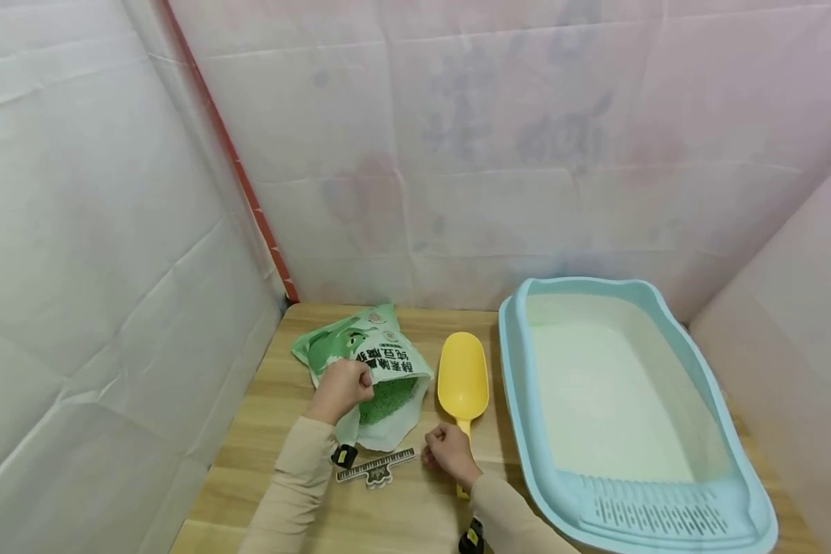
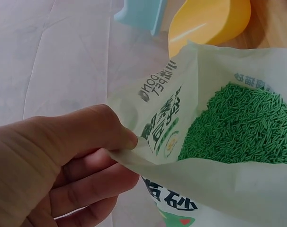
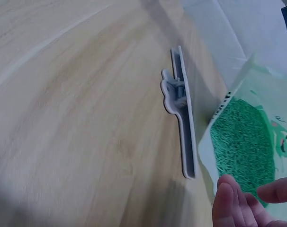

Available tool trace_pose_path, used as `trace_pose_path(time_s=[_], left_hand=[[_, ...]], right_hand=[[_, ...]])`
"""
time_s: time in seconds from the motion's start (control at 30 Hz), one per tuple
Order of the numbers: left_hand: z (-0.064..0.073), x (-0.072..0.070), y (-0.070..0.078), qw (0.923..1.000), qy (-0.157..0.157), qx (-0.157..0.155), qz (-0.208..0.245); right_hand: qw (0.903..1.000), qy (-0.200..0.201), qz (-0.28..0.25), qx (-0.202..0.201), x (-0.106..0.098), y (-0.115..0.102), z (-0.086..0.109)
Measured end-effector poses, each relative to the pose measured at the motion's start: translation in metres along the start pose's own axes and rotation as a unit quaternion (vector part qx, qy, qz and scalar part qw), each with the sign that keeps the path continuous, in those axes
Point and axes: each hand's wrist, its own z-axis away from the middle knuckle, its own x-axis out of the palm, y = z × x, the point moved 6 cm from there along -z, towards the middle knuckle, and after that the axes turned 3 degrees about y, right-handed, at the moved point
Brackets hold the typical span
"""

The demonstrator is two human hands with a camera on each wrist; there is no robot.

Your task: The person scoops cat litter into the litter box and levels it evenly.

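A green and white bag of cat litter [image 1: 342,338] lies on the wooden table with its mouth open, and green pellets [image 2: 243,127] show inside. My left hand [image 1: 341,391] pinches the upper edge of that mouth between thumb and fingers. Its other fingers [image 2: 94,184] are loosely bent below the edge. To the right of the bag, my right hand [image 1: 450,452] hovers over the handle of a yellow scoop [image 1: 464,373], partly hiding it. Its fingers are loosely bent, thumb apart, with nothing between them. A long bag clip [image 3: 187,137] lies in front of the bag.
A light blue litter box [image 1: 515,385] with a raised rim and a slotted front ledge takes up the table's right side. White sheeting [image 1: 457,215] walls in the back and both sides. A black wrist strap [image 1: 344,456] sits on the left wrist.
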Motion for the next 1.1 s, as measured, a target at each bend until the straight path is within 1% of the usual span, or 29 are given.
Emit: trace_pose_path(time_s=[0.13, 0.27, 0.37, 0.47, 0.6, 0.67, 0.77, 0.97, 1.03, 1.1], left_hand=[[0.000, -0.001, 0.001, 1.0000, 0.004, 0.000, -0.002], [0.000, -0.003, 0.002, 0.9999, 0.009, 0.001, -0.008], [0.001, -0.003, 0.002, 0.9998, 0.008, 0.002, -0.017], [0.004, -0.005, 0.004, 0.9993, 0.021, 0.009, -0.029], [0.005, -0.008, 0.008, 0.9974, 0.053, 0.033, -0.036], [0.006, -0.009, 0.007, 0.9967, 0.062, 0.040, -0.035], [0.006, -0.009, 0.006, 0.9964, 0.065, 0.042, -0.034], [0.006, -0.008, 0.006, 0.9959, 0.068, 0.051, -0.033], [0.006, -0.008, 0.006, 0.9959, 0.068, 0.052, -0.031], [0.005, -0.007, 0.007, 0.9959, 0.067, 0.052, -0.031]], right_hand=[[0.9988, 0.022, 0.038, -0.022, -0.011, -0.004, 0.007], [0.9960, 0.054, 0.065, -0.028, -0.022, -0.007, 0.013], [0.9934, 0.071, 0.085, -0.029, -0.028, -0.006, 0.015], [0.9897, 0.080, 0.111, -0.041, -0.033, -0.004, 0.017], [0.9847, 0.102, 0.137, -0.035, -0.040, 0.001, 0.020], [0.9828, 0.112, 0.145, -0.026, -0.043, 0.005, 0.020], [0.9795, 0.126, 0.156, -0.021, -0.047, 0.009, 0.019], [0.9673, 0.164, 0.190, -0.033, -0.055, 0.011, 0.019], [0.9641, 0.168, 0.203, -0.034, -0.057, 0.012, 0.020], [0.9635, 0.163, 0.210, -0.030, -0.058, 0.014, 0.021]])
